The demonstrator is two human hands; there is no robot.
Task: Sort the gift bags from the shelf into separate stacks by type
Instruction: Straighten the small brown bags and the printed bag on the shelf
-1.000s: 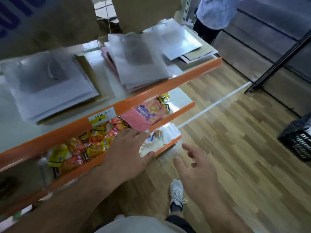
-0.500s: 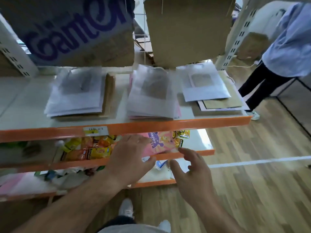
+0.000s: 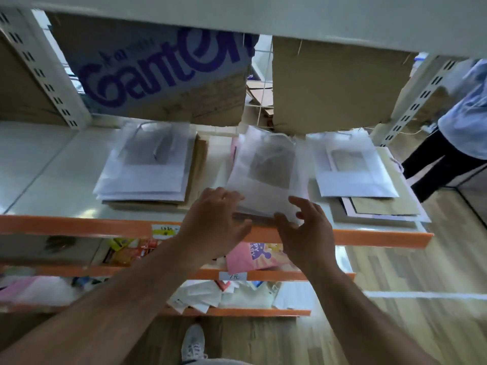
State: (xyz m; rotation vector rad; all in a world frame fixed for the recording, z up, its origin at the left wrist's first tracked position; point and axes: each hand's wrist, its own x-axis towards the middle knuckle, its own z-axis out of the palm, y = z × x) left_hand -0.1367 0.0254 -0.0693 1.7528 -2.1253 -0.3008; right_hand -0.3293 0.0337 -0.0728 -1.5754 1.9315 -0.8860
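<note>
Far left, behind the orange shelf edge (image 3: 79, 227), a white slotted post (image 3: 44, 72) rises from the pale shelf top (image 3: 39, 164), and beside it stands a cardboard box (image 3: 163, 75) printed with big purple letters. In front of that box, back from the orange edge, lies the left stack of bags (image 3: 147, 167), white translucent ones on top of brown paper ones. Below the edge, a lower shelf holds bright snack packets (image 3: 126, 251). The left hand (image 3: 213, 222) reaches over the edge, its fingers laid on the near left corner of the middle stack of bags (image 3: 266, 175) and its thumb spread wide, gripping nothing. That stack sits just behind the edge, white bags over a pink one. The right hand (image 3: 305, 230) hovers at the stack's near right corner, fingers apart and loosely bent, thumb tip at the top bag's edge, holding nothing. Under it, below the edge, lies a pink printed bag (image 3: 250, 256). A plain cardboard box (image 3: 334, 85) stands behind, and the right stack of bags (image 3: 350, 172) lies toward the edge's right end. Beyond that end stretches a wooden floor (image 3: 421, 259), where another person (image 3: 463, 119) stands.
</note>
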